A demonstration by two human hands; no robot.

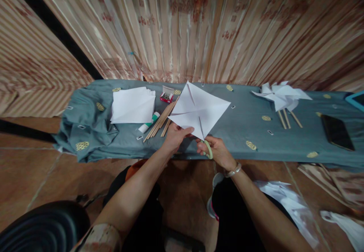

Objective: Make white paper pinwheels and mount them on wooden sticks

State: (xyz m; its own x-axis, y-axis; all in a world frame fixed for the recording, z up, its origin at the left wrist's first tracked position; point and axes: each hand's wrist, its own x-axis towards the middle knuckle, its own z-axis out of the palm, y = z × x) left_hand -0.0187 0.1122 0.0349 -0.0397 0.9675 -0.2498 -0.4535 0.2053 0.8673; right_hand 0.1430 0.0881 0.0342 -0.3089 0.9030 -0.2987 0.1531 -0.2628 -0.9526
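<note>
A white square sheet of paper [210, 104] is held up over the bench, turned cornerwise, with slits running in from its corners. My left hand [174, 135] pinches its lower left edge, thumb on top. In my right hand [217, 149] is a pair of scissors [209, 150] with light green handles, at the paper's nearest corner; the blades are mostly hidden by the sheet. Left of the paper lie thin wooden sticks [159, 122], a green-and-white glue stick [149, 123] and a small open red box [166, 96] of small metal pieces.
A stack of white paper [132, 106] lies on the bench's grey-green cloth [244, 126]. White paper pinwheels [281, 94] on sticks and a black phone [337, 132] are to the right. A corrugated curtain [182, 28] hangs behind; a plastic bag [290, 202] lies on the floor.
</note>
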